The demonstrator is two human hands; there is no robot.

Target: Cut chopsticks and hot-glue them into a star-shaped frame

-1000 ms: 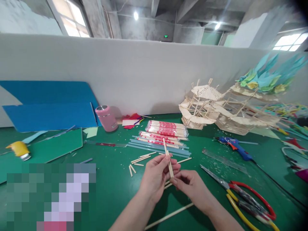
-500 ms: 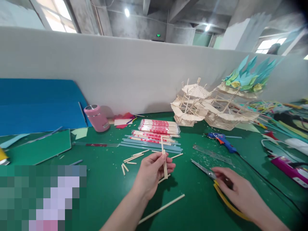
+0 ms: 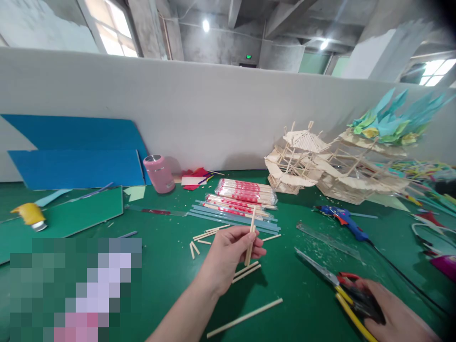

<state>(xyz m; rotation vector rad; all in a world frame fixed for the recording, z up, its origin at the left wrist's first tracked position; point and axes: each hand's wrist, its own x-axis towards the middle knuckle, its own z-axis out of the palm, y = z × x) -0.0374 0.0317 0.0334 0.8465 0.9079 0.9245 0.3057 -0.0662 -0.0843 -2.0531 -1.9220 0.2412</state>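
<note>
Head view, left hand [image 3: 233, 249] still pinched on sticks [image 3: 253, 217], right hand [image 3: 390, 304] now down at scissors [image 3: 335, 279], well in from table's [image 3: 160, 285] far edge, its grip unclear.

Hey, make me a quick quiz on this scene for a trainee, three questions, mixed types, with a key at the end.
1. Multiple choice: what is in the left hand's grip?
A) a cup
B) sticks
C) a glue gun

2. True or false: the cup stands to the right of the glue gun in the picture.

3. Fill in the missing word: the right hand is at the handles of the ____.

Key: 1 B; 2 false; 3 scissors.
</note>
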